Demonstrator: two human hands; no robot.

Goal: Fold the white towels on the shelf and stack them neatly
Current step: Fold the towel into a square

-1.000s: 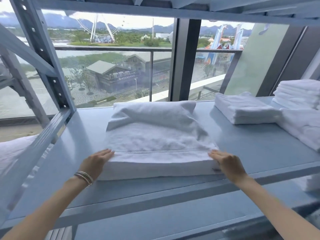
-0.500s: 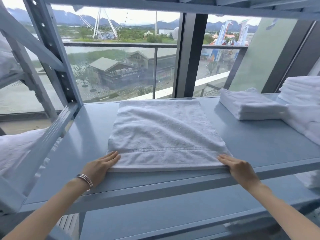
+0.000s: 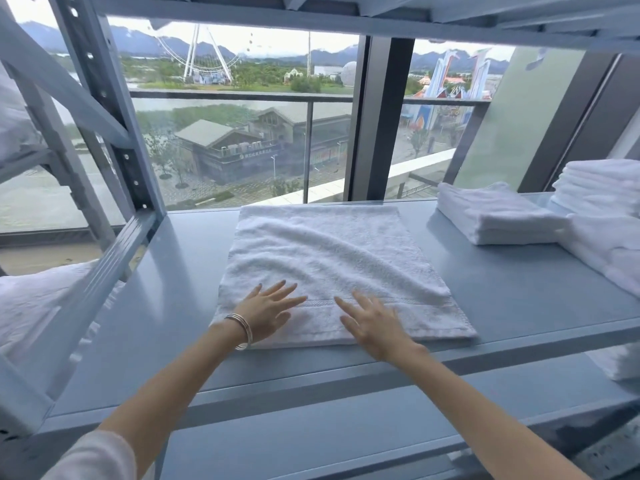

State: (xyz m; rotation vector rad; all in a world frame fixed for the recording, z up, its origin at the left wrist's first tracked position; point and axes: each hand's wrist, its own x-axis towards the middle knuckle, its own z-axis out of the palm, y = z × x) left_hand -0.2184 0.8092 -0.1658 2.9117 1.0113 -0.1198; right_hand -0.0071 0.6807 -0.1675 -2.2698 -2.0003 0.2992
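Note:
A white towel (image 3: 332, 258) lies spread flat on the blue-grey shelf (image 3: 519, 299), reaching from the near edge to the back. My left hand (image 3: 270, 310), bracelets on its wrist, rests palm down on the towel's near left part, fingers spread. My right hand (image 3: 374, 323) lies flat beside it on the near middle of the towel, fingers apart. Neither hand grips the cloth. A folded white towel (image 3: 495, 216) sits at the back right of the shelf, and a taller stack of folded towels (image 3: 602, 188) stands at the far right.
More white towels (image 3: 613, 254) lie along the shelf's right edge. The rack's slanted blue posts (image 3: 114, 126) rise at the left, with white cloth (image 3: 38, 299) beyond them. A window is behind the shelf, another shelf board overhead and one below.
The bunched towel has been laid out flat toward the back. Both hands have left its near corners and moved inward onto the towel's near middle, palms down.

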